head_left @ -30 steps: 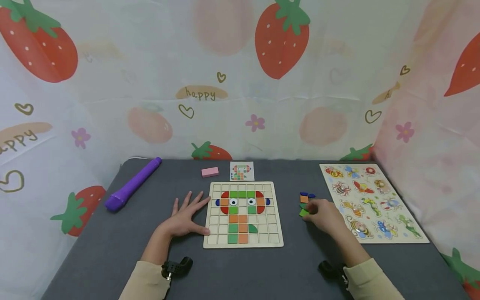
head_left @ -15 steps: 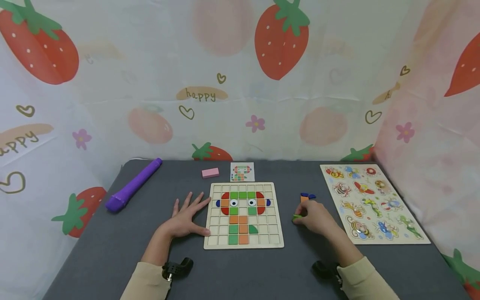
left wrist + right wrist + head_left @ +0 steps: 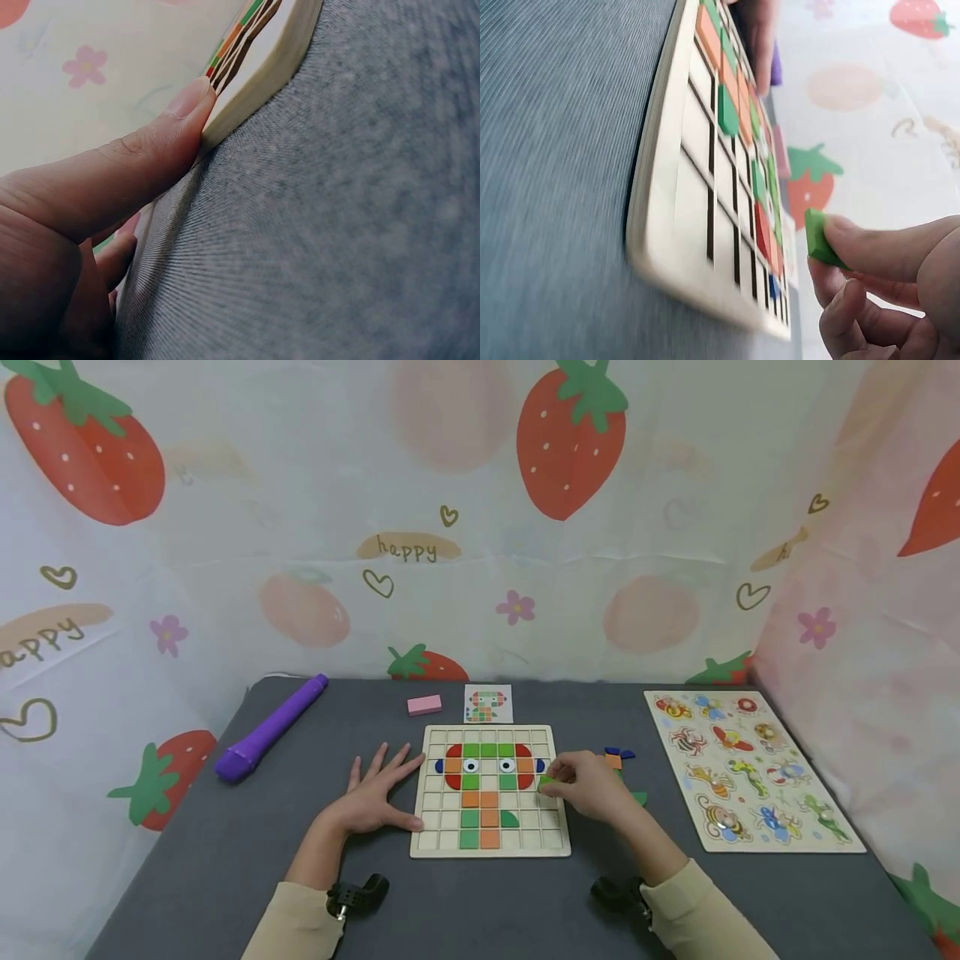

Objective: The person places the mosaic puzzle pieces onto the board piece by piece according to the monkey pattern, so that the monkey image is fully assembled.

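A pale wooden grid board (image 3: 442, 821) lies on the dark table, with green, orange, red and blue tiles and two eye tiles set in its squares. My left hand (image 3: 367, 806) rests flat at its left side, fingers spread, the thumb (image 3: 161, 154) touching the board's edge. Between thumb and fingertips, my right hand (image 3: 588, 783) pinches a light green tile (image 3: 819, 238) above the right side of the board. A green quarter-round tile (image 3: 509, 819) sits in the lower part of the grid.
Right of the board lie an orange tile (image 3: 613, 762), blue pieces (image 3: 612, 751) and a green piece (image 3: 639, 797), partly behind my right hand. A pattern card (image 3: 488, 703) and pink block (image 3: 424, 705) lie behind the board. Farther out are a purple microphone-shaped object (image 3: 270, 729) and an insect-picture board (image 3: 750, 768).
My right hand has picked the light green tile from the loose pieces and carried it left, over the board's right side. My left hand stays in place.
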### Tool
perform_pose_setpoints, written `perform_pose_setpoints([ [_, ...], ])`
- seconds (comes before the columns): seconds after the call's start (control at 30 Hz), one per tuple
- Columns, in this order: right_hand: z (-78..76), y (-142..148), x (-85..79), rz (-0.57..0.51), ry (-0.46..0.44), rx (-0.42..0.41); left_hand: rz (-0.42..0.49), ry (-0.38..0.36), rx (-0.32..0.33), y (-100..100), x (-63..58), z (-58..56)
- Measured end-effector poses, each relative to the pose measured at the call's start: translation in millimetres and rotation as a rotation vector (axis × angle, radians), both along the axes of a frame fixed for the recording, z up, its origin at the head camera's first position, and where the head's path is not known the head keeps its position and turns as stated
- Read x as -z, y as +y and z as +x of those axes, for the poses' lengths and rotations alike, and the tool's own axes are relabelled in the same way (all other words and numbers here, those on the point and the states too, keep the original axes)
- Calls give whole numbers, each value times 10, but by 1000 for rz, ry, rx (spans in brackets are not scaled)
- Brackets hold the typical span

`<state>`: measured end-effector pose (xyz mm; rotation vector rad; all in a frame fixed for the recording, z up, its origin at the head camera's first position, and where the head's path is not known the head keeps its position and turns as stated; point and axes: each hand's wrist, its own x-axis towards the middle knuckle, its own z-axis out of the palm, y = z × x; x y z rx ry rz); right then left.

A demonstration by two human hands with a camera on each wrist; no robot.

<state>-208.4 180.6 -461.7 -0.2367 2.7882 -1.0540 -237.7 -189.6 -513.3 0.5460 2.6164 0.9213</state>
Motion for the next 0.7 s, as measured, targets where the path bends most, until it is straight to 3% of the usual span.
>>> perform_pose_setpoints([
  [0.37, -67, -455, 64, -110, -6, -70, -4, -2, 4, 4, 8, 4],
  [0.7, -97, -868, 176, -171, -32, -185, 0, 4, 1, 6, -20, 18],
])
